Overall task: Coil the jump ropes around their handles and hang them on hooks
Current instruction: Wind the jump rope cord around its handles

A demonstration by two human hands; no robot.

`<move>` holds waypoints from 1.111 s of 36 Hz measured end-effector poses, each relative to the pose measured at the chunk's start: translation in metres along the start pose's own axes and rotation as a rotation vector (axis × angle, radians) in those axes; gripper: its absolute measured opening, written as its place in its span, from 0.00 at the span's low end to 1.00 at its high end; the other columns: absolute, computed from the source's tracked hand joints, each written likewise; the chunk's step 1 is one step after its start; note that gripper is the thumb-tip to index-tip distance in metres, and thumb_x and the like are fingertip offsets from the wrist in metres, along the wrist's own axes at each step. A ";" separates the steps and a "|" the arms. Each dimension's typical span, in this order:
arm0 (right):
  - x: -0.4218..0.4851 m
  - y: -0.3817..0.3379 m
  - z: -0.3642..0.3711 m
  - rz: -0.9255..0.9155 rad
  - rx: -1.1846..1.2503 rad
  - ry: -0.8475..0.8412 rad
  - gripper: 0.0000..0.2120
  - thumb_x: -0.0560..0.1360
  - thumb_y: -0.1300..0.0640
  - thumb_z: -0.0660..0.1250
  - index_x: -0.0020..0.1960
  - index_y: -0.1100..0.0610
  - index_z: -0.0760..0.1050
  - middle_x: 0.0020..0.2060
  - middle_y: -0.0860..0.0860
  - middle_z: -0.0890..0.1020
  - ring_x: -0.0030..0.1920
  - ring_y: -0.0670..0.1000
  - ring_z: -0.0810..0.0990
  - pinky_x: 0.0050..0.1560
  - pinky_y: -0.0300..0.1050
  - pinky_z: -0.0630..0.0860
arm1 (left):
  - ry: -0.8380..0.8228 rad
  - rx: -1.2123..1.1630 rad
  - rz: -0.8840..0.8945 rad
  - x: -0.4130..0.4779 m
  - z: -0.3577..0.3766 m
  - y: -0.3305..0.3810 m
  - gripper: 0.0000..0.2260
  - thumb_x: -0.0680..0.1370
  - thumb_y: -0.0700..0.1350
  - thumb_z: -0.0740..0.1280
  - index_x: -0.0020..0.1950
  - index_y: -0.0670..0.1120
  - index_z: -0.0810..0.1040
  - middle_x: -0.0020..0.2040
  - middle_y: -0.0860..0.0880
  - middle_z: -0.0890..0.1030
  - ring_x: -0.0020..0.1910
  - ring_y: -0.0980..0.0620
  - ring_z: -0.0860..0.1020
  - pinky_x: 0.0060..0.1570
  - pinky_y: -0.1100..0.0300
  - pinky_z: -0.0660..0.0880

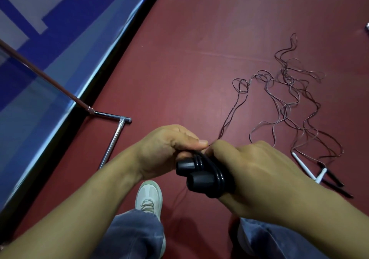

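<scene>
Step in hand: coiling, first rope.

- Pair of black plastic jump-rope handles (pixel 196 174): held side by side at waist height above the dark red floor (pixel 179 69), butt ends toward the camera.
- Right hand (pixel 251 171): fingers curl round the handles from the right, a firm closed grip.
- Left hand (pixel 169 149): fingers curled, thumb pinching the thin dark cord (pixel 226 122) where it leaves the handles.
- Dark rings circle the handles near the right palm. I cannot tell whether they are cord turns or moulded ribs.
- From the pinch, the cord rises away and runs off toward the loose tangle of thin cords (pixel 289 99) on the floor, well apart from the hands. Judgement: much of it is unwound, so coiling is at an early stage.
- White slim handles (pixel 305 168) and black slim handles (pixel 335 181) lie crossed beside the tangle, so more ropes wait.
- Chrome tube rack foot (pixel 111 145) stands by the blue wall panel (pixel 50 49). No hooks in view.

Next move calls for: the right hand holding the pair steady while the left draws cord in and lays it round under light tension. Risk: a snag in the tangle.
</scene>
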State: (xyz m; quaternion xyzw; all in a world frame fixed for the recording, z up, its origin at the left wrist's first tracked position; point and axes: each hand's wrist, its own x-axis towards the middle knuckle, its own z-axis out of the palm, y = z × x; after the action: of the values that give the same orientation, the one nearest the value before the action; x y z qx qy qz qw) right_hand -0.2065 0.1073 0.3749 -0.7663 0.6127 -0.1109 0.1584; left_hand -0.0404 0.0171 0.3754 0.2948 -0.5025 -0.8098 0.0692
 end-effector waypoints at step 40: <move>0.010 0.012 -0.035 0.670 1.293 -0.087 0.08 0.79 0.63 0.64 0.43 0.61 0.67 0.26 0.52 0.63 0.23 0.48 0.58 0.23 0.36 0.58 | 0.506 0.616 0.170 -0.017 0.027 0.029 0.18 0.78 0.56 0.65 0.34 0.46 0.80 0.24 0.48 0.70 0.25 0.50 0.67 0.31 0.55 0.66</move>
State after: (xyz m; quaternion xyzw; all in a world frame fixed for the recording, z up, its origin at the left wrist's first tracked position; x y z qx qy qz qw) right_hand -0.2276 0.0914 0.4026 -0.2947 0.6195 -0.3657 0.6290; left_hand -0.0468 0.0310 0.4154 0.4491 -0.7113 -0.5146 0.1661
